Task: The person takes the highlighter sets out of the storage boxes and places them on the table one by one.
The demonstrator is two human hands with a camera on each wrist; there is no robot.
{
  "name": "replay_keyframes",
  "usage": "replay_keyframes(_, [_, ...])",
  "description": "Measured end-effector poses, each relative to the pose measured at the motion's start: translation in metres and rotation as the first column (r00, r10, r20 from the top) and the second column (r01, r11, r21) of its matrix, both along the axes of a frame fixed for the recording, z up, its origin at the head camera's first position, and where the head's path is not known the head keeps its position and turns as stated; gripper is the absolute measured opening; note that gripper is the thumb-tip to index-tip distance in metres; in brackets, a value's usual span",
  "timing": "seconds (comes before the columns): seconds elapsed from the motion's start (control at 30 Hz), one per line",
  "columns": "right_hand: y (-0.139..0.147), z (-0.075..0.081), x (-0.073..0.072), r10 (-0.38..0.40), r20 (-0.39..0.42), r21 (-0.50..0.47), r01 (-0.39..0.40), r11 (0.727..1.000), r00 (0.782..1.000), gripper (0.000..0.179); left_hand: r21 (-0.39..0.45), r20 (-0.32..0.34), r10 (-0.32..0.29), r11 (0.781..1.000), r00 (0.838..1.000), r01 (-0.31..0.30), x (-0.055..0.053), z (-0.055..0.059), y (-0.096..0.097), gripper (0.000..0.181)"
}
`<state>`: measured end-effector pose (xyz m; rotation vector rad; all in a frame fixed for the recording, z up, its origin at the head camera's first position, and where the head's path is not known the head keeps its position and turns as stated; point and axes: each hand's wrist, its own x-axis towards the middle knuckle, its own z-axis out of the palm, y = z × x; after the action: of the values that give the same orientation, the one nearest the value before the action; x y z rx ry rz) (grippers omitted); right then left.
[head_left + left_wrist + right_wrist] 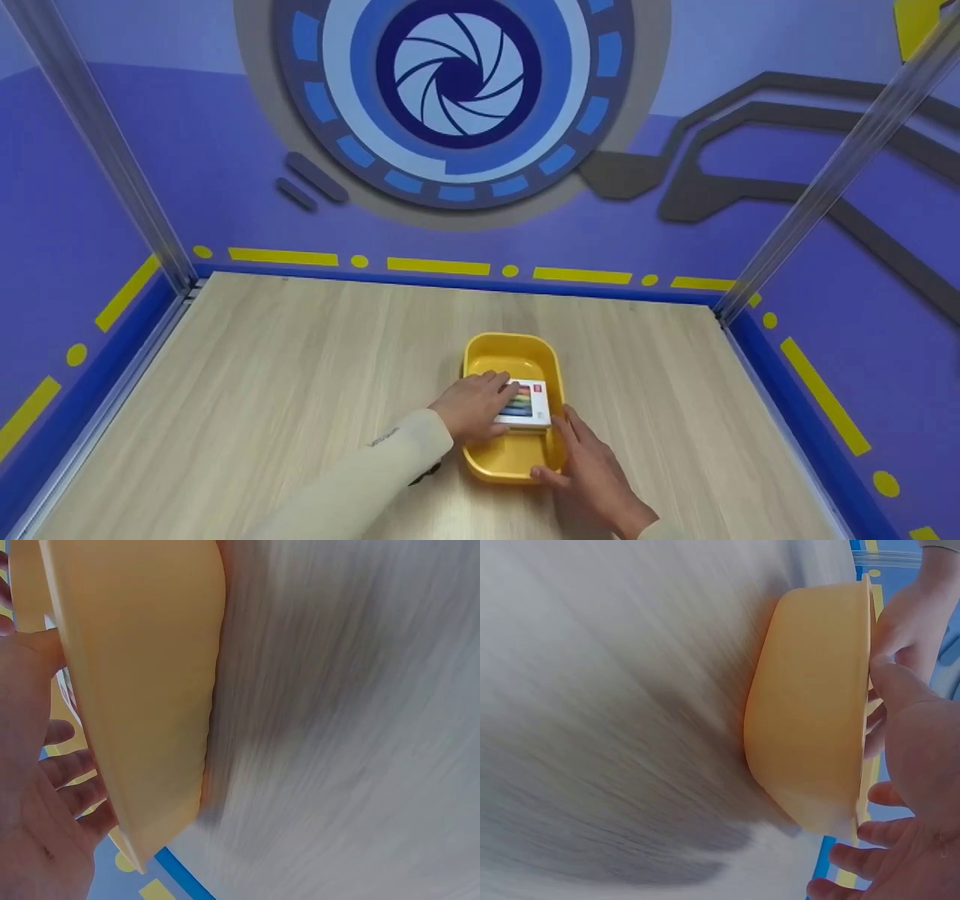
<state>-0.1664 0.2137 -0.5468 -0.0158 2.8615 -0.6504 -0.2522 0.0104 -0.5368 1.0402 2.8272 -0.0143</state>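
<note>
A yellow plastic bin (504, 475) stands on the wooden table. Inside it, a white crayon box (541, 409) shows a row of coloured sticks on its face. My left hand (471, 406) reaches over the bin's left rim and holds the box, thumb at its near edge and fingers across the far part. In the left wrist view the bin's wall hides most of the box. My right hand (600, 472) touches the bin's right near corner; its fingers are spread fairly straight along the rim in the right wrist view, and the thumb rests at the edge.
The pale wooden table (300, 375) extends around the bin. A blue-purple printed wall (195, 165) rises behind it, with side panels left and right. Metal posts (112, 150) stand at the two back corners.
</note>
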Motion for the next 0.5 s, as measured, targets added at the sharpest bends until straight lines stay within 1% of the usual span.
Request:
replay_keyframes(0.3, [0.0009,0.0008,-0.0007,-0.018,0.019,-0.017,0.018,1.0,1.0,0.094,0.01,0.022,0.012,1.0,1.0,-0.012,-0.0019,-0.0017,0.0023,0.072])
replay_keyframes(0.5, [0.0018,0.0009,-0.002,0.019,-0.018,0.0,-0.019,1.0,1.0,0.09,-0.006,-0.011,0.009,1.0,1.0,-0.009,-0.0028,-0.0026,0.0054,0.07])
